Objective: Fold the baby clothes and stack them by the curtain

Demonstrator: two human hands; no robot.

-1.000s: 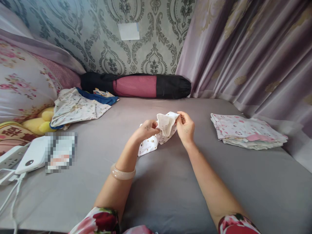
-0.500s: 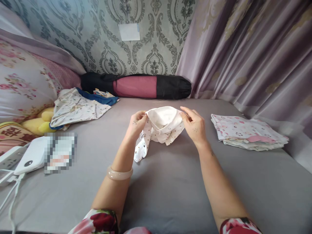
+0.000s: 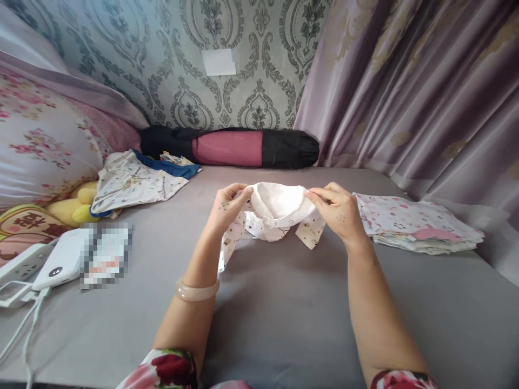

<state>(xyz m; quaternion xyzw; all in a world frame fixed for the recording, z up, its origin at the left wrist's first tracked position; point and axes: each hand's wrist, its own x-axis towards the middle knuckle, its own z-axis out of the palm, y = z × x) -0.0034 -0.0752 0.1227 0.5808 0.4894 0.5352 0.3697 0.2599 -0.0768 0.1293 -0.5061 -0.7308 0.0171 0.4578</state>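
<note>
Between my two hands hangs a small white baby shirt (image 3: 279,208) with a little print on it, its neck opening spread toward me. My left hand (image 3: 231,206) pinches it at the left shoulder, thumb against fingers. The right shoulder is gripped the same way by my right hand (image 3: 336,209). One sleeve droops below my left hand, the other dangles near my right. The lower part of the shirt is bunched behind the collar and partly hidden.
Folded printed clothes (image 3: 421,222) lie in a stack at right. At left are loose clothes (image 3: 138,183), a yellow plush toy (image 3: 73,208), a white power bank (image 3: 65,259) with cables and a power strip (image 3: 24,265). A black and pink rolled bag (image 3: 227,148) lies along the wall.
My right hand has moved right and closed its fingers on the shirt's shoulder, stretching the neck wider. The sleeve on the right now hangs farther out.
</note>
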